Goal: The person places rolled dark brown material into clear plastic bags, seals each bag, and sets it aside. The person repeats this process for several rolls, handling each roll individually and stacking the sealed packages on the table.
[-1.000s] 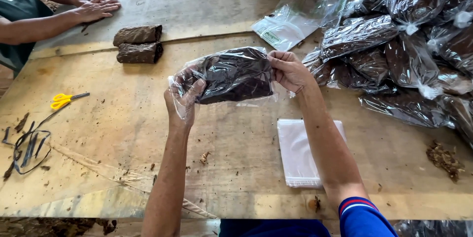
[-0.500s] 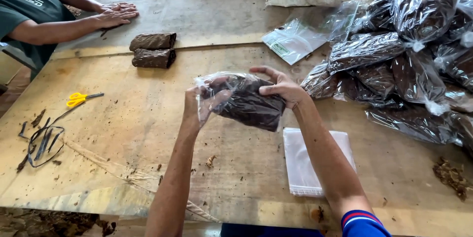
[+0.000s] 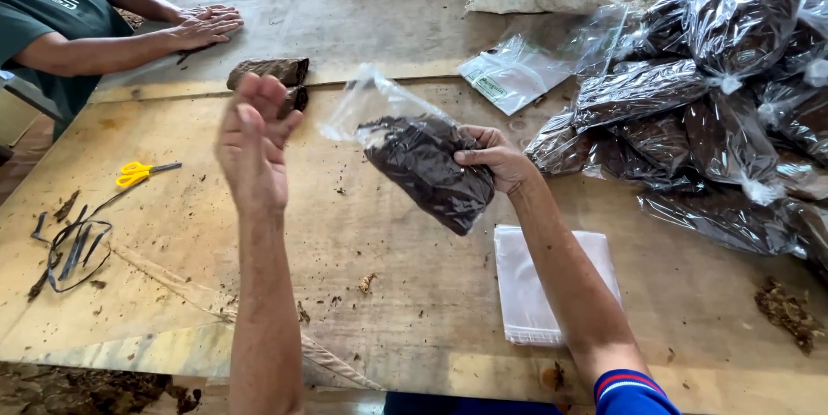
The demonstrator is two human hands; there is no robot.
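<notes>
**Bag of dark leaf held up over worktable**

Pictured at centre of the frame: a clear plastic bag (image 3: 427,165) packed with dark brown leaf, gripped from the side by the right hand (image 3: 496,159), fingers closed round its middle, and held tilted above the wooden table (image 3: 414,294), open neck pointing to the upper left. Raised just left of it, apart from the bag, the left hand (image 3: 252,141), open and empty, fingers loosely curled. Lying flat at lower right of centre, beneath the right forearm: a stack of empty clear bags (image 3: 552,281). Heaped at the upper right: filled and tied bags (image 3: 707,96) of the same dark leaf, with one flat empty bag (image 3: 513,74) beside them. Seen behind the left hand: two brown bundles (image 3: 272,74) on the table. At the left edge: yellow-handled scissors (image 3: 142,173) and a loop of dark strips (image 3: 73,247). In the upper left corner: another person's hands (image 3: 203,25), resting flat on the tabletop.
</notes>
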